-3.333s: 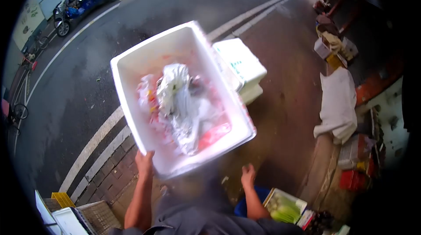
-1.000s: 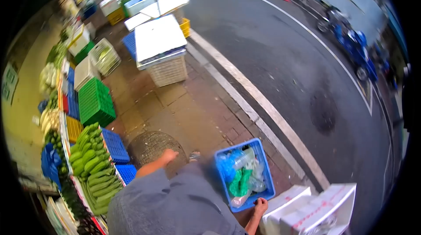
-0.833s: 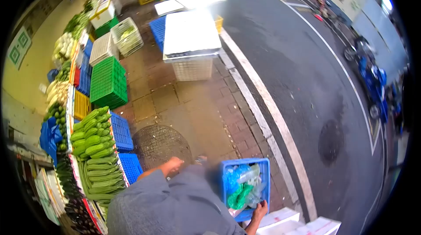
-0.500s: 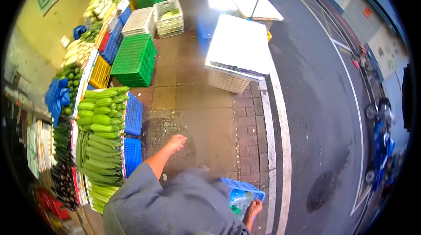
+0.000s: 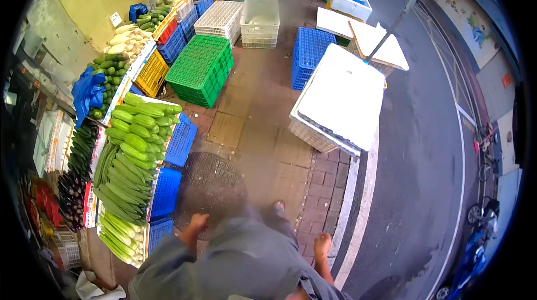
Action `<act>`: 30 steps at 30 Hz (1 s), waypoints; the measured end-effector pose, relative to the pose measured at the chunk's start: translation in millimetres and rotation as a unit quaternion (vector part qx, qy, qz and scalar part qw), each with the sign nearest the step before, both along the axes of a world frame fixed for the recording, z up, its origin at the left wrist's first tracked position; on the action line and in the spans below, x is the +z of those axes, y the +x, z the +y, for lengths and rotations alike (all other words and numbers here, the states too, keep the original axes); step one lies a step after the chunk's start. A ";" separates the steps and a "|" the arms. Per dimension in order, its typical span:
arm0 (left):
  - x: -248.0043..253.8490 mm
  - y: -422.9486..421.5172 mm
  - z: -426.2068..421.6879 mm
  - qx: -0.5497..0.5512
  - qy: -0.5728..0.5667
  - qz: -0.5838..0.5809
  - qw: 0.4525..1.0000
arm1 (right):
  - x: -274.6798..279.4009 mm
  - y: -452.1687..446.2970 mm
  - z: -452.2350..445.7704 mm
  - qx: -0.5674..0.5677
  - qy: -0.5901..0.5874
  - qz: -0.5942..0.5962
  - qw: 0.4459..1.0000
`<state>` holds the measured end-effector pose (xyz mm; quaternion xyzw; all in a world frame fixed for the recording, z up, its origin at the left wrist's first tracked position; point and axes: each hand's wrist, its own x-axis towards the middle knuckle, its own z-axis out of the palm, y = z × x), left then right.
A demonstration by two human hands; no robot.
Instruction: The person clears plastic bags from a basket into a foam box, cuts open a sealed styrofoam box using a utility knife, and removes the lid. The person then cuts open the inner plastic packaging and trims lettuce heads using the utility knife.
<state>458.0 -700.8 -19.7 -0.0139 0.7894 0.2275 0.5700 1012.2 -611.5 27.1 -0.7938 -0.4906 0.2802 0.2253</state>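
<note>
My left hand [image 5: 197, 223] hangs at the left of my body with its fingers curled in, and nothing shows in it. It is nearest to the blue crates [image 5: 165, 192] under the vegetable stand. On that stand lie long green gourds [image 5: 120, 185], lighter green gourds [image 5: 137, 132] and pale-stemmed greens [image 5: 120, 238]. My right hand [image 5: 322, 245] is closed at my right side, above the brick edge of the pavement, and I see nothing in it. My grey shirt [image 5: 240, 261] covers the bottom of the view. One foot [image 5: 279, 206] shows ahead of it.
Ahead on the left stand stacked green crates [image 5: 201, 70] and white crates [image 5: 220, 18]. On the right, a white lid [image 5: 341, 95] tops a crate stack beside blue crates [image 5: 312, 54]. A pole [image 5: 400, 17] rises there. The road [image 5: 414, 188] runs along the right.
The view has turned, and the crates ahead appear shifted right. My left hand has swung back toward my body. The blue basket that my right hand held at its rim is out of sight.
</note>
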 end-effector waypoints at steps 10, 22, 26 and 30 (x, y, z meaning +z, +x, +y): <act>-2.9 18.0 119.6 0.064 0.122 0.008 0.990 | 34.1 -108.8 235.2 0.358 -0.155 0.033 0.920; 31.7 -176.9 390.7 0.033 0.164 0.058 0.984 | 134.7 -368.6 489.0 0.443 -0.049 0.162 0.880; 154.6 -179.2 551.5 -0.046 0.284 -0.021 0.957 | 158.0 -437.2 574.8 0.488 0.030 0.207 0.847; 211.9 -142.9 672.7 -0.276 0.349 -0.065 0.893 | 124.7 -485.1 651.4 0.344 -0.062 0.417 0.839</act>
